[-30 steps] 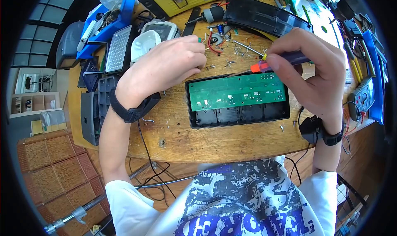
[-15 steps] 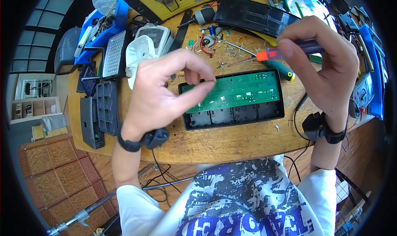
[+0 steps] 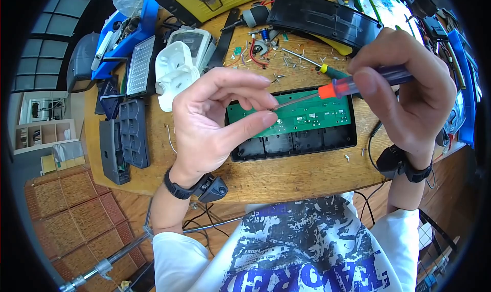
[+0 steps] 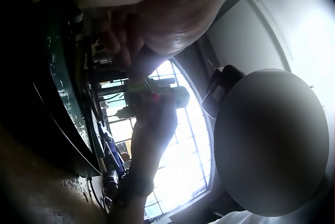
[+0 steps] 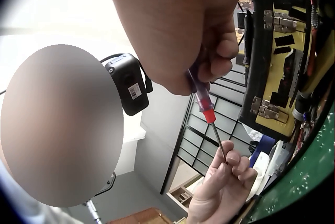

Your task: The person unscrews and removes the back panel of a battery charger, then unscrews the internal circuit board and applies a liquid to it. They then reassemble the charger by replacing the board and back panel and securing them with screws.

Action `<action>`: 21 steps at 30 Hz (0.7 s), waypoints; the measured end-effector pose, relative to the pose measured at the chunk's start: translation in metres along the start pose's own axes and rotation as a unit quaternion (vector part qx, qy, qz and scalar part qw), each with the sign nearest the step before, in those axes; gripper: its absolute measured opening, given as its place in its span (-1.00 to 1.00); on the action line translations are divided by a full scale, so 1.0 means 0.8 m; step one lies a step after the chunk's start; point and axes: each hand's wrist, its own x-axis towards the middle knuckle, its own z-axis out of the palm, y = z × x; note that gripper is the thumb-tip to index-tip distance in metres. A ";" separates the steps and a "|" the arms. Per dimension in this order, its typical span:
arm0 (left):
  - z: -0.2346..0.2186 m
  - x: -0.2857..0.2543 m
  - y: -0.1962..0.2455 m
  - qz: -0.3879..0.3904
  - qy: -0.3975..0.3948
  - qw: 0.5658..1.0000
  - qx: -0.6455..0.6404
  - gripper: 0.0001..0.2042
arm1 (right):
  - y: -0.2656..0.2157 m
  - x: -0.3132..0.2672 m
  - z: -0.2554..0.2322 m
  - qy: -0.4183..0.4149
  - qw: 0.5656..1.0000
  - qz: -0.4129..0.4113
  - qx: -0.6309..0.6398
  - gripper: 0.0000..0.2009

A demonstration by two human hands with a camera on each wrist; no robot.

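Observation:
My right hand grips a screwdriver by its purple handle with a red-orange collar. The metal shaft points left and down toward my left hand. There, in the right wrist view, thumb and fingertips pinch a tiny dark screw-like piece at the shaft's tip. Both hands are above a green circuit board, which lies in a black plastic case on the wooden table. My left fingers hide the board's left part from the head view.
Loose screws and coloured wires lie behind the case. A second screwdriver, a black cover and a yellow-black toolbox are farther back. On the left are a white plastic housing and grey trays.
My left hand has come down and right from the table's back left, turned over, and met the screwdriver tip. The right hand has shifted slightly right, still holding the screwdriver.

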 end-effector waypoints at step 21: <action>-0.005 -0.005 -0.001 0.006 0.006 1.000 0.008 -0.57 | 0.000 0.002 0.000 -0.013 0.998 -0.039 -0.046 -0.77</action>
